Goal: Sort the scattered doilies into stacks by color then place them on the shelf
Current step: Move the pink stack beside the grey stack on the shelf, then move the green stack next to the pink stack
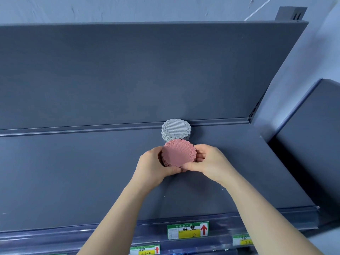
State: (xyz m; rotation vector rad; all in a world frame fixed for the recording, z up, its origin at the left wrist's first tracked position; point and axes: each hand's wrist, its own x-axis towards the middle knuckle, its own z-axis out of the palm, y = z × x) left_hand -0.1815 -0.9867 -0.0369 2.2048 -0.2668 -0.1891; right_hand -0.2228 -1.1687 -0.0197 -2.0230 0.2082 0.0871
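Observation:
A stack of pink round doilies [178, 152] with scalloped edges sits on the dark grey shelf [73, 172], held from both sides. My left hand [153, 167] cups its left side with the thumb under the front edge. My right hand [208, 162] grips its right side, thumb along the front. Just behind it, touching the shelf's back wall, stands a stack of grey doilies [176, 129]. The pink stack's lower part is hidden by my fingers.
The shelf's tall grey back panel [147, 70] rises behind the stacks. Price labels [187, 230] run along the shelf's front rail. Another grey shelf unit [312, 135] stands at the right. Bare shelf surface stretches left and right of the stacks.

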